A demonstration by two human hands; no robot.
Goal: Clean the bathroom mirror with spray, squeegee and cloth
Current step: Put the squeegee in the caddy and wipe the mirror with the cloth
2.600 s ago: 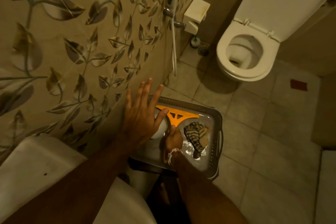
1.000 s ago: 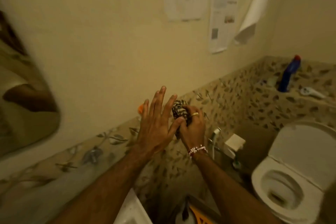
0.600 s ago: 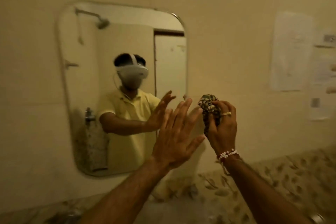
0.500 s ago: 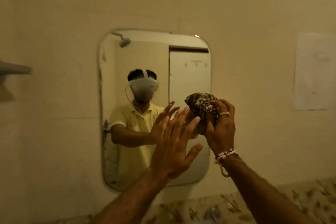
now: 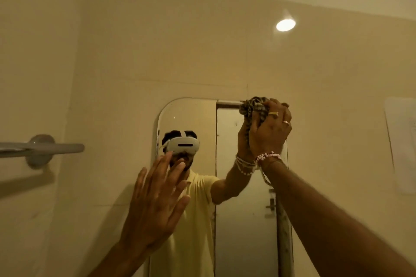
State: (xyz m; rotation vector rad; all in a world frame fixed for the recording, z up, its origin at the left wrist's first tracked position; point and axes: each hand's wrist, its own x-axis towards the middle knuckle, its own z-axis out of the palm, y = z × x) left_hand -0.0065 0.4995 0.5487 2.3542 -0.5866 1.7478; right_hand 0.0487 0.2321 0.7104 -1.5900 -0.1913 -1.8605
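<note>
A rounded wall mirror point(image 5: 191, 119) hangs straight ahead on the cream wall and reflects a person in a yellow shirt. My right hand point(image 5: 270, 130) is raised to the mirror's top right corner and grips a bunched checked cloth point(image 5: 253, 105), which presses against the glass there. My left hand point(image 5: 157, 198) is held up flat with fingers spread, in front of the mirror's lower left part; whether it touches the glass I cannot tell. Neither spray nor squeegee is in view.
A grey towel rail point(image 5: 40, 148) sticks out from the wall at the left, at head height. A lamp point(image 5: 286, 24) glows high on the wall. A paper sheet point(image 5: 403, 141) hangs at the right edge.
The view swung up from the tray on the floor to the mirror. My right hand carried the cloth up from the tray to the mirror's top right corner; my left hand stayed open.
</note>
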